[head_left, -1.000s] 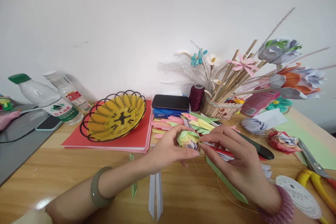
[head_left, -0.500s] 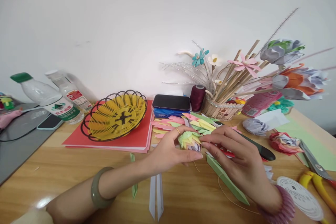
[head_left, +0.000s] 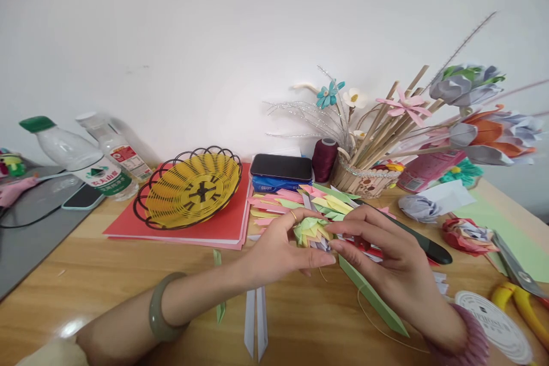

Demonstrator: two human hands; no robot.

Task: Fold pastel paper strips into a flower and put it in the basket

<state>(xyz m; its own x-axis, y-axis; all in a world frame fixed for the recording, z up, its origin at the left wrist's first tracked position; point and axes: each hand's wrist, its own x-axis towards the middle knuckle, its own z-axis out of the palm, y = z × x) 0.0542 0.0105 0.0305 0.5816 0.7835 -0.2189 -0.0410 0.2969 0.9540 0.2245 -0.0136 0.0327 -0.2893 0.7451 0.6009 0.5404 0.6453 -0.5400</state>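
A small folded paper flower (head_left: 311, 231) in green, yellow and pale purple sits between my two hands, above the middle of the table. My left hand (head_left: 283, 246) wraps around it from the left, thumb along its lower side. The fingertips of my right hand (head_left: 384, 254) pinch at the flower's right edge. Behind them lies a pile of folded paper strips (head_left: 285, 201) in pink, yellow, green and white. White folded strips (head_left: 256, 323) and a narrow green strip (head_left: 219, 291) lie below my left forearm. A long green strip (head_left: 373, 297) is under my right hand, beside a thin cord.
At the left, a yellow woven basket (head_left: 193, 189) stands on red paper (head_left: 120, 226), near two bottles (head_left: 100, 168). A phone (head_left: 281, 167) and a maroon thread spool (head_left: 325, 159) sit behind. Right are paper flowers (head_left: 467, 234), scissors (head_left: 517, 266) and a white disc (head_left: 493, 326).
The view has shifted slightly, so most things sit a little further right. Both hands stay at the paper flower, which has turned or tilted slightly.
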